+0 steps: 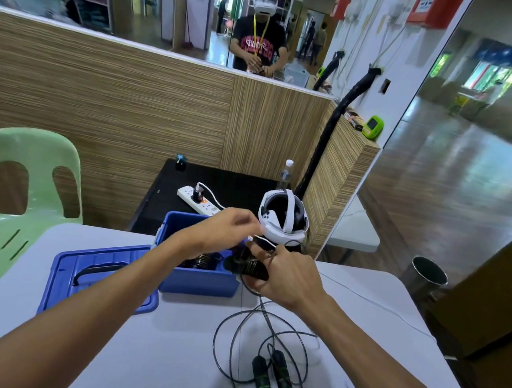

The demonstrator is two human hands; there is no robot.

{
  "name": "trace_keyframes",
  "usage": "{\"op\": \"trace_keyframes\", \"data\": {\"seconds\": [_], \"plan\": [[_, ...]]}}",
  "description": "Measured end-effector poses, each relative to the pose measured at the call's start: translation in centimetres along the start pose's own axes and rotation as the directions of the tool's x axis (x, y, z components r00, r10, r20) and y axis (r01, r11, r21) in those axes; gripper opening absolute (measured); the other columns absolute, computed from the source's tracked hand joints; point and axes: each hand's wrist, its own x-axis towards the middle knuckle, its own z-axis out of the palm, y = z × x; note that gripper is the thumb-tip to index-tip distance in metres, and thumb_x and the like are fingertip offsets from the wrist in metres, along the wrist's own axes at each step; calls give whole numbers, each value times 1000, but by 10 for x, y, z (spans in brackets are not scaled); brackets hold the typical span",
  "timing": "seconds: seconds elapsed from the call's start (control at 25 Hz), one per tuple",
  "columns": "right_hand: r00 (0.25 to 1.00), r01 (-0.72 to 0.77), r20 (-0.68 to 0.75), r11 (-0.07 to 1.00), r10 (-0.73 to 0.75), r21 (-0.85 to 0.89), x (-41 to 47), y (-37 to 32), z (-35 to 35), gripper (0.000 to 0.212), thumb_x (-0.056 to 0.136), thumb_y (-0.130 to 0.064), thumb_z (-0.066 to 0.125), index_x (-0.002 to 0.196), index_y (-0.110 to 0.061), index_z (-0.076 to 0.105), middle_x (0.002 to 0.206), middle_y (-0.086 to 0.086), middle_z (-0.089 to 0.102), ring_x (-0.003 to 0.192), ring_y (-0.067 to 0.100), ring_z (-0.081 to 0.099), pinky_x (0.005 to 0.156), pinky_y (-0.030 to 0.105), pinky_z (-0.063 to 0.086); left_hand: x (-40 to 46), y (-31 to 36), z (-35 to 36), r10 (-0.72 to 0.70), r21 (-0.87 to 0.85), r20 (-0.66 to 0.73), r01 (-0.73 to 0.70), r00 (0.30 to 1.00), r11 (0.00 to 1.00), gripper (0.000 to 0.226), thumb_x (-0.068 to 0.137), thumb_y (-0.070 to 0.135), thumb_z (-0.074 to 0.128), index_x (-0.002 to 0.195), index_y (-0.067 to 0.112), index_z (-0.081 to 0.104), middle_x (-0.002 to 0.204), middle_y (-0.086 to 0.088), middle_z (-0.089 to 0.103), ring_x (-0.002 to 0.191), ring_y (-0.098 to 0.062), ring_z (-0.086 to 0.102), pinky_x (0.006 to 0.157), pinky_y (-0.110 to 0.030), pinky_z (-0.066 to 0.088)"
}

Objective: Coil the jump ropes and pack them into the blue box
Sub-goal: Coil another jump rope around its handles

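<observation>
Black rope handles [246, 266] sit clamped in my right hand [285, 280], just over the blue box [199, 281]. My left hand [227, 226] pinches the cord (blurred).

Bright, even daylight fills the room, with glare pooling on the glossy floor [467, 177] at right. Soft shadows lie on the bench [158, 361]. Straight lines bow at the edges; the left hand [226, 229] blurs slightly.

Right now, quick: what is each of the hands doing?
Left hand: fingers pinched, apparently on thin rope; blurred, cannot be told for sure.
Right hand: grips black jump rope handles.
</observation>
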Motion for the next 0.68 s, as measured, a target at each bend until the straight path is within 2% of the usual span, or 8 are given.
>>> {"op": "trace_keyframes", "data": {"seconds": [0.08, 0.16, 0.28, 0.4, 0.44, 0.52, 0.6, 0.68], "plan": [[998, 43, -45, 996, -40, 73, -2, -3, -3, 67, 85, -77, 41, 143, -45, 38, 93, 4, 65, 76, 25, 66, 55, 29, 40, 0, -7, -5, -170, -197, 56, 178, 984, 964, 40, 95, 52, 47, 105, 22, 71, 115, 5, 69, 113, -10, 59, 96, -31, 42], [987, 114, -132, 973, -89, 200, -6, -7, -9, 64, 81, -76, 51, 137, -46, 45, 90, -2, 66, 71, 20, 64, 54, 25, 37, -4, -23, -6, -276, -333, 204, 331, 939, 883, 52, 93, 60, 43, 115, 21, 70, 123, 0, 67, 117, -15, 58, 103, -38, 41], [972, 212, -166, 927, -167, 308, -7, -9, -17, 66, 81, -74, 56, 141, -51, 40, 88, -9, 63, 69, 11, 55, 58, 21, 33, -14, -35, -3, -318, -495, 348, 461, 882, 737, 63, 85, 60, 56, 121, 10, 65, 123, -12, 65, 104, -23, 63, 87, -34, 51], [964, 259, -152, 910, -220, 324, -6, -9, -19, 69, 82, -73, 55, 145, -51, 36, 88, -9, 60, 70, 8, 52, 60, 20, 33, -18, -38, -1, -296, -550, 389, 478, 872, 685, 60, 82, 60, 62, 111, 8, 68, 108, -14, 67, 94, -25, 64, 79, -34, 52], [962, 266, -147, 908, -229, 325, -7, -9, -17, 69, 83, -73, 55, 145, -50, 36, 86, -8, 59, 68, 9, 51, 58, 22, 35, -18, -39, 0, -304, -549, 370, 470, 878, 691, 55, 81, 61, 63, 100, 9, 69, 100, -12, 67, 90, -24, 64, 78, -33, 52], [958, 277, -159, 913, -238, 300, -8, -7, -11, 68, 82, -72, 56, 144, -48, 40, 81, -7, 57, 64, 11, 50, 56, 23, 35, -16, -43, 2, -306, -509, 235, 385, 923, 770, 47, 78, 61, 66, 78, 14, 64, 79, -8, 63, 78, -21, 60, 72, -30, 49], [966, 244, -151, 941, -212, 236, -10, 2, -4, 69, 81, -75, 53, 144, -48, 40, 82, -5, 58, 66, 12, 54, 57, 23, 34, -17, -47, -6, -268, -475, -39, 218, 963, 853, 44, 75, 57, 69, 74, 14, 63, 60, -2, 53, 65, -21, 53, 62, -25, 49], [992, 127, -17, 976, -126, 179, -17, 21, 2, 72, 82, -80, 41, 146, -49, 34, 89, -1, 62, 78, 18, 62, 61, 28, 40, -22, -44, -30, -221, -484, -320, 41, 921, 874, 32, 78, 47, 67, 65, 17, 63, 48, 2, 40, 51, -18, 41, 54, -27, 47]]}}
